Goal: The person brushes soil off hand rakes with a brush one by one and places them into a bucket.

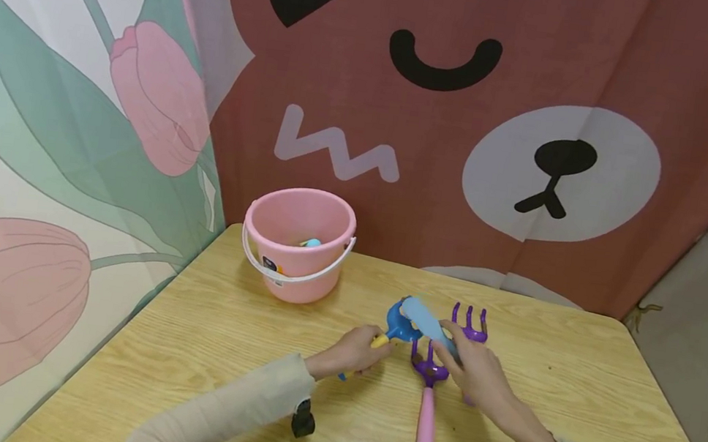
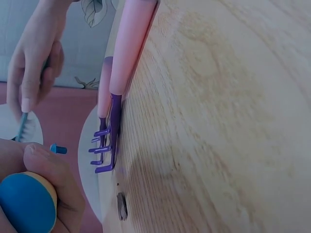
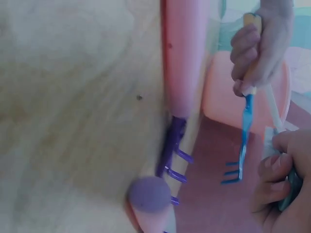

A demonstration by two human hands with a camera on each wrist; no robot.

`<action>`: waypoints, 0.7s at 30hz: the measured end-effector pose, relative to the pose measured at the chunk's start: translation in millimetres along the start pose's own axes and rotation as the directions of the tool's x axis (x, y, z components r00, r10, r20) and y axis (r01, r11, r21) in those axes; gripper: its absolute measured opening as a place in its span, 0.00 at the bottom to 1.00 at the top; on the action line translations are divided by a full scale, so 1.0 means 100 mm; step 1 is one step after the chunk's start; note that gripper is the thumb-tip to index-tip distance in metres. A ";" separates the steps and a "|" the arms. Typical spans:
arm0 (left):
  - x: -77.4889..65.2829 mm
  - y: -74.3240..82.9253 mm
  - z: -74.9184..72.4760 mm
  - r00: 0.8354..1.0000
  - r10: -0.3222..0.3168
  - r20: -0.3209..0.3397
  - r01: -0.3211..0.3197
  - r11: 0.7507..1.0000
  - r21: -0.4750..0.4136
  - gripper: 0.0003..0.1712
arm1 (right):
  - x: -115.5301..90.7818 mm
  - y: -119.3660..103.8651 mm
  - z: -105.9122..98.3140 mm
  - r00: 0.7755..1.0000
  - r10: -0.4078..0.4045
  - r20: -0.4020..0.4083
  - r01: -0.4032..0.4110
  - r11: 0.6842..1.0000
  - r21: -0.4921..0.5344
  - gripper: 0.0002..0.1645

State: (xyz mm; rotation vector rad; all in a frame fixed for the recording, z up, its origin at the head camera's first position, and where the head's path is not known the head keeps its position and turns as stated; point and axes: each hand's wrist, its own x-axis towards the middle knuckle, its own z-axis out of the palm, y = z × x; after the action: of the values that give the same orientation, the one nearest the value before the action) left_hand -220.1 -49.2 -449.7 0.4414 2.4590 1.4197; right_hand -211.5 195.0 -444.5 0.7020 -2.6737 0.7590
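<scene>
Fingers on both sides are holding something here. Our left hand (image 1: pixel 356 350) is curling round the yellow handle of a blue three-pronged toy rake (image 1: pixel 399 324), which is pointing somewhere between 1 and 2 o'clock. Our right hand (image 1: pixel 478 365) is gripping a light-blue brush (image 1: pixel 425 317) that's pointing toward 10 o'clock, and its pale bristles are showing in the left wrist view. From the head view the brush is overlapping the rake's head, but we can't tell whether they're really touching.

At 6 o'clock from the brush, a purple-pronged rake (image 1: pixel 427 418) is lying on the wooden table (image 1: pixel 555 423), its pink handle pointing at 6. A second purple rake (image 1: pixel 475 335) is lying around 1 o'clock from it, partly hiding behind our right hand. Over at 10 o'clock from the tools we're seeing a pink bucket (image 1: pixel 303 260) with a light-blue bit (image 1: pixel 313 243) peeking out inside. In the left wrist view a brown scrap (image 2: pixel 121 207) is lying near the purple prongs. Up at 12, a bear-face curtain (image 1: pixel 438 132) is hanging.
</scene>
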 end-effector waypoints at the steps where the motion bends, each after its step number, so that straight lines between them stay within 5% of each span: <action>1: 0.00 0.01 0.00 1.000 0.003 -0.001 -0.003 1.000 -0.001 0.12 | 0.00 0.00 0.02 1.000 -0.003 0.010 0.003 1.000 0.001 0.23; 14: 0.00 -0.07 -0.01 1.000 -0.012 0.008 0.012 0.999 0.039 0.12 | 0.02 0.14 -0.04 0.999 0.034 -0.041 -0.038 0.994 -0.105 0.23; 21: -0.04 -0.03 -0.01 1.000 -0.003 0.001 0.003 0.999 0.045 0.10 | 0.08 0.05 -0.04 1.000 0.004 -0.014 -0.005 0.999 -0.040 0.24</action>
State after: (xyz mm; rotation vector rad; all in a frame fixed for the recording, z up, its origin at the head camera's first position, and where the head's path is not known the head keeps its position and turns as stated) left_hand -217.1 -52.8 -452.2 0.4480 2.4944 1.3651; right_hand -220.3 197.7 -440.5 0.6782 -2.6708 0.7065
